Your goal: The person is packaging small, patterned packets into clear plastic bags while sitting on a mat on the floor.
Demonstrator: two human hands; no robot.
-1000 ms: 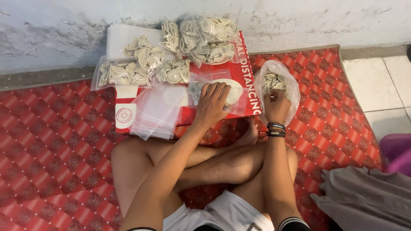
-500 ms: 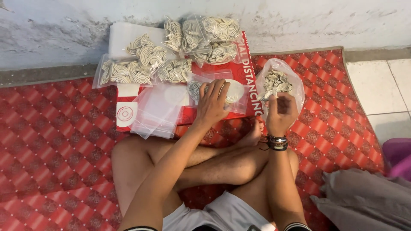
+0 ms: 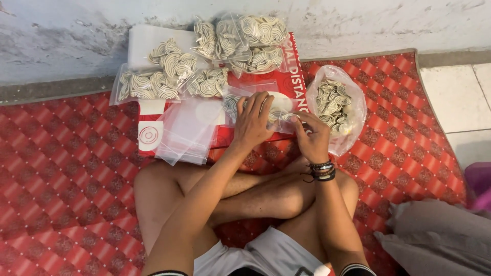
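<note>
On the red board (image 3: 286,84) before my crossed legs, my left hand (image 3: 254,122) and right hand (image 3: 311,137) meet, fingers pinched shut on a small clear bag (image 3: 273,107) of pale coils, with the open sack (image 3: 335,105) just right and filled bags (image 3: 204,61) behind.

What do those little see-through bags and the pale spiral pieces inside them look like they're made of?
The small clear bag held by both hands looks like thin glossy plastic film: it crinkles and shows its contents. The cream spiral coils look matte and dry, perhaps pressed powder or dough; the picture leaves that open.
</note>
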